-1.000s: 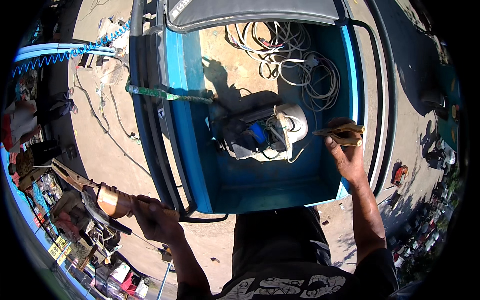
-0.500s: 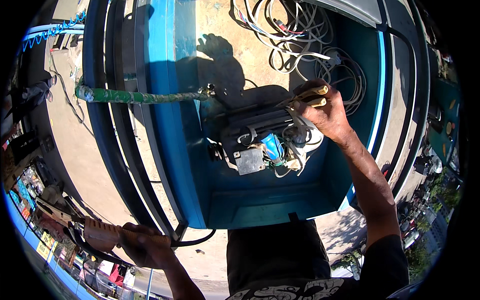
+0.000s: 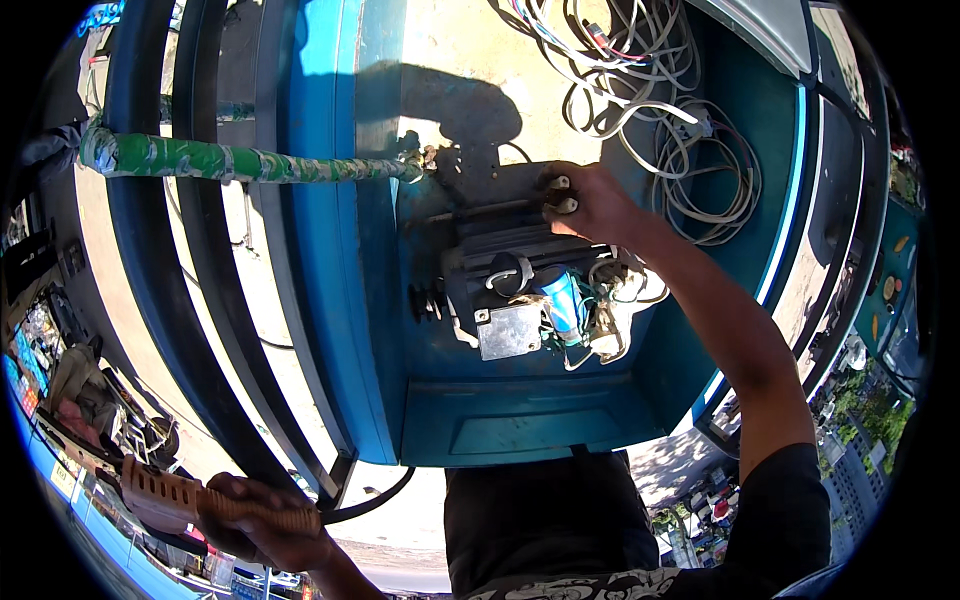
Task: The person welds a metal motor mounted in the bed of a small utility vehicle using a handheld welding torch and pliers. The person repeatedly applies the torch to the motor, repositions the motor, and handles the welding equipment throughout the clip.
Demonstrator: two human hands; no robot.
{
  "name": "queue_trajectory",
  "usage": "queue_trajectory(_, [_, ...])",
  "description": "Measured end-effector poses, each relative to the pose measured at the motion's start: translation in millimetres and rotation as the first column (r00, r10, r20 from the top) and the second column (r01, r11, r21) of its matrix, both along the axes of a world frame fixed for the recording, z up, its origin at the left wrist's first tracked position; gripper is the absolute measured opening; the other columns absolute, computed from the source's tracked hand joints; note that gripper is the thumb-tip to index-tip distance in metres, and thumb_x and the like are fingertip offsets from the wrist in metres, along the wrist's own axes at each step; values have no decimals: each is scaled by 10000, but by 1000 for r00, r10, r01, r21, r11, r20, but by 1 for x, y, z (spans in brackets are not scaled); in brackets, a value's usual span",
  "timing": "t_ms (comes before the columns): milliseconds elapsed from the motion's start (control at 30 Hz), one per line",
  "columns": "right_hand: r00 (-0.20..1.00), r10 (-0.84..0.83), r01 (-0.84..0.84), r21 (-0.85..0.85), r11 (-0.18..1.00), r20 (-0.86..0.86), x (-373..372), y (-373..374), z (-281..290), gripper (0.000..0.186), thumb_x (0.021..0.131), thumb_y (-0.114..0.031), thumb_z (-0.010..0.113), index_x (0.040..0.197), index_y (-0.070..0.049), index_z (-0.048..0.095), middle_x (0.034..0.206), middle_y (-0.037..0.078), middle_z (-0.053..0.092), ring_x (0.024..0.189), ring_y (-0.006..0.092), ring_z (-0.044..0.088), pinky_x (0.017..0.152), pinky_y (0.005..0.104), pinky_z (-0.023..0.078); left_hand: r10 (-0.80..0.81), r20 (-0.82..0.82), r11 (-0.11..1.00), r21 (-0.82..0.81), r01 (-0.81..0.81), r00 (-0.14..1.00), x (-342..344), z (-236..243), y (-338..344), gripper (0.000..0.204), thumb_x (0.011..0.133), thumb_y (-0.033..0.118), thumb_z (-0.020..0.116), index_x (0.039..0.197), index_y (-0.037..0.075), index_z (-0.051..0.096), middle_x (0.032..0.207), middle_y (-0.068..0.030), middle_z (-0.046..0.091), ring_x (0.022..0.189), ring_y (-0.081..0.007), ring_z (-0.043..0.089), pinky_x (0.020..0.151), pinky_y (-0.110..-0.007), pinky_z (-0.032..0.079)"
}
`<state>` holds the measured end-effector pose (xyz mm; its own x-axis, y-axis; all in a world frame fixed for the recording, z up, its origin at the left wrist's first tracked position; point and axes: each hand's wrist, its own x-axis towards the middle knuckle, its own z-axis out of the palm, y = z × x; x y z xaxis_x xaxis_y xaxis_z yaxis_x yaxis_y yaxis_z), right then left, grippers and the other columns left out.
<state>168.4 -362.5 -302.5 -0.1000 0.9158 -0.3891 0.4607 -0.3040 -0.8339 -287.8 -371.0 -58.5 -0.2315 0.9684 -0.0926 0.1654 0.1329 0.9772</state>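
Observation:
My left hand (image 3: 255,520), at the lower left, is wrapped round the ribbed grip of an orange-brown welding electrode holder (image 3: 160,495). A black cable (image 3: 375,503) runs from its rear end. My right hand (image 3: 590,205) is closed round pliers (image 3: 564,206) with cream-yellow handle ends; their jaws are hidden. It is over the far edge of an electric motor (image 3: 500,262) lying in the blue metal box (image 3: 530,420). The motor carries a grey cover box (image 3: 510,332), a blue cylinder (image 3: 562,302) and loose wires. A thin dark rod (image 3: 470,213) lies beyond the motor's body.
A green, tape-wrapped pole (image 3: 240,165) crosses the black rails (image 3: 195,220) and ends over the box's left side. Coiled pale cable (image 3: 715,190) lies at the box's far right. A grey panel (image 3: 760,30) borders the far right corner.
My right hand has shifted left with the pliers, and its handle ends appear lower over the motor. The left hand, still gripping the electrode holder, sits slightly lower left. The whole view has shifted.

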Motion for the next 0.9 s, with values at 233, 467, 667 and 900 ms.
queue_trajectory(233, [990, 135, -135, 10, 991, -33, 4, 6, -1, 339, 741, -13, 698, 1071, -28, 624, 823, 135, 672, 707, 247, 669, 658, 348, 516, -228, -300, 966, 48, 254, 926, 2, -1, 4, 429, 1066, 253, 330, 1455, 73, 328, 1045, -144, 570, 588, -114, 531, 467, -217, 498])
queue_trajectory(467, [987, 136, -153, -240, 959, -87, 9, 17, 7, 357, 754, -34, 699, 1101, -36, 617, 877, 155, 692, 788, 288, 704, 692, 359, 528, -56, -159, 998, -17, 54, 986, -14, -1, 1, 386, 995, 315, 544, 1251, 49, 430, 908, -125, 563, 528, -168, 586, 418, -283, 549])
queue_trajectory(667, [955, -11, -88, -318, 944, -297, 9, 14, 4, 362, 759, -39, 691, 1112, -38, 607, 859, 158, 686, 756, 282, 694, 680, 364, 529, -122, -122, 992, 19, 125, 985, -2, -5, 4, 432, 1006, 241, 462, 1394, 97, 337, 969, -132, 504, 576, -139, 534, 431, -236, 499])
queue_trajectory(900, [990, 124, -132, -118, 984, -73, 11, -3, 4, 353, 750, 0, 702, 1090, -39, 615, 822, 118, 691, 711, 256, 688, 685, 328, 527, -32, -192, 997, 66, 45, 981, 13, -4, 5, 404, 979, 236, 567, 1300, 61, 396, 895, -140, 535, 528, -153, 578, 385, -258, 531])
